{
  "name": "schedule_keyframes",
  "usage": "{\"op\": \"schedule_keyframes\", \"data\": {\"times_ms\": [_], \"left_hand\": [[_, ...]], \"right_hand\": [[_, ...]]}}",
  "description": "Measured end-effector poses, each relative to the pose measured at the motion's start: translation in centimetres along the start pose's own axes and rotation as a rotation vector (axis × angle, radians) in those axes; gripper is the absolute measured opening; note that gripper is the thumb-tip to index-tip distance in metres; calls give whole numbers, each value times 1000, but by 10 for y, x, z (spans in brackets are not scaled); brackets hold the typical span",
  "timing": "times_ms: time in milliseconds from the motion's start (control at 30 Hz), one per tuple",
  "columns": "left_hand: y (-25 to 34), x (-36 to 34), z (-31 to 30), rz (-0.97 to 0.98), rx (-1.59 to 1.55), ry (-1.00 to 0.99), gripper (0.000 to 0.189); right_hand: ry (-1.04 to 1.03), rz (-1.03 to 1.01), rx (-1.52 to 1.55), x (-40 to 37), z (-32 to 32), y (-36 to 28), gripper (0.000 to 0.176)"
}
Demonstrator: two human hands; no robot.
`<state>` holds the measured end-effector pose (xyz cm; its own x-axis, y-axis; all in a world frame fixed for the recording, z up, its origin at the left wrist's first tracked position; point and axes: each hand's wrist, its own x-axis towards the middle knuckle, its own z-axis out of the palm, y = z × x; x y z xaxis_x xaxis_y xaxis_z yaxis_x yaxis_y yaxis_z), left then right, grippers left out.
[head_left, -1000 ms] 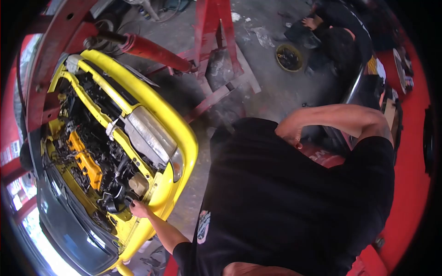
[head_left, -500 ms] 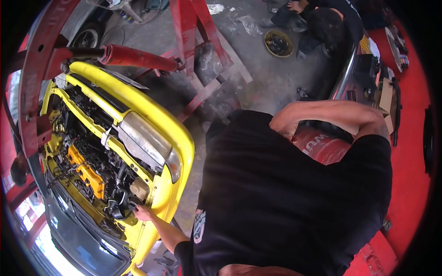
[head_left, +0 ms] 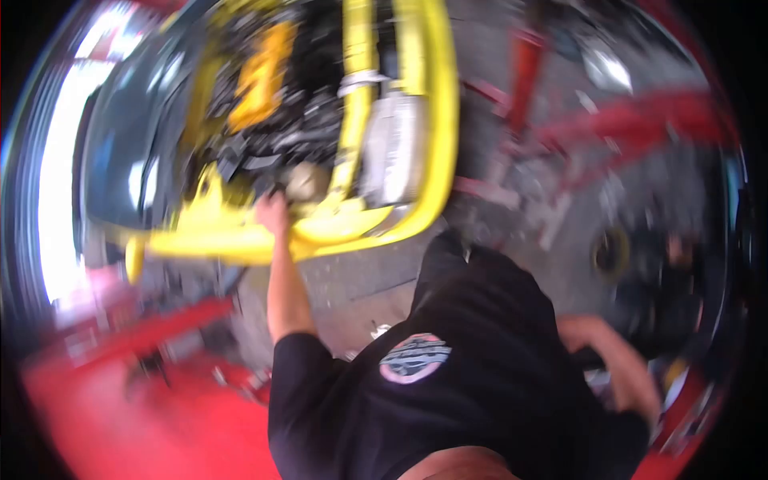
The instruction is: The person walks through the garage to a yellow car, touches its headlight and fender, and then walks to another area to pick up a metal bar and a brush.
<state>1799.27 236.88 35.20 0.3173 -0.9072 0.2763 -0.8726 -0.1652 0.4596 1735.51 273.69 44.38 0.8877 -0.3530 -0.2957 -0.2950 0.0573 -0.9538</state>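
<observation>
Resting inside the open front of one yellow car (head_left: 442, 144), between nine and ten o'clock, the left hand (head_left: 274, 213) has its fingers drawn in close at a dark part (head_left: 270, 190); blur hides whether they grip it or only touch it. Just beside that hand, at ten, sits one rounded tan container (head_left: 306, 182). Farther up, at eleven, lies one orange cover (head_left: 264, 76), and at twelve one pale headlight (head_left: 396, 148) stands along the front edge.

Of the wearer's two hands, the other — the right hand (head_left: 571, 330) — is near the waist, just short of four o'clock, its fingers too unclear to tell wide from narrow. One round badge (head_left: 416, 358) marks the black shirt (head_left: 488, 352), between five and six.

The near fender (head_left: 216, 245) makes a long edge under the left wrist, running toward nine. Between it and the shirt there is a strip of bare grey floor (head_left: 344, 290) — open room below the car. Past the front bumper, between one and two, one red post (head_left: 526, 84) narrows the way, with one red beam (head_left: 640, 118) to its right. One round tub (head_left: 610, 252) sits at three, near one blurred person (head_left: 660, 308) in dark clothing. Red flooring (head_left: 176, 424) spreads between seven and eight.
</observation>
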Motion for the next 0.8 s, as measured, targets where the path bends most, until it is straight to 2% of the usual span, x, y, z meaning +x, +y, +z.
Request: {"op": "schedule_keyframes", "data": {"times_ms": [33,67,100,167,200,300,333,433,500,667,733,800], "left_hand": [[9,0,-10,-47,48,-38,44],[24,-3,-24,-73,70,-44,41],[4,3,-11,-12,224,80,35],[-4,6,-8,-32,203,128,28],[-8,6,-5,-2,177,177,27],[0,2,-16,-80,193,140,22],[-11,2,-9,13,171,234,20],[-8,2,-16,-65,177,167,18],[-8,1,-25,-69,68,164,18],[-20,-13,-47,23,-191,321,21],[-16,-21,-64,87,-460,363,22],[-4,-62,-95,176,-447,414,25]], "right_hand": [[-46,87,6,-5,13,36,59],[-115,227,72,1,9,34,64],[-161,380,137,3,-1,31,68],[23,615,346,19,-16,1,58],[4,641,316,27,-22,-6,58],[-163,654,155,62,-48,-12,57],[-202,657,111,78,-57,-12,57],[-316,670,-27,125,-81,-16,56],[-391,687,-110,159,-95,-22,56],[-589,701,-281,236,-117,-40,54],[-637,684,-314,251,-121,-45,54],[-681,663,-324,260,-122,-45,53]]}}
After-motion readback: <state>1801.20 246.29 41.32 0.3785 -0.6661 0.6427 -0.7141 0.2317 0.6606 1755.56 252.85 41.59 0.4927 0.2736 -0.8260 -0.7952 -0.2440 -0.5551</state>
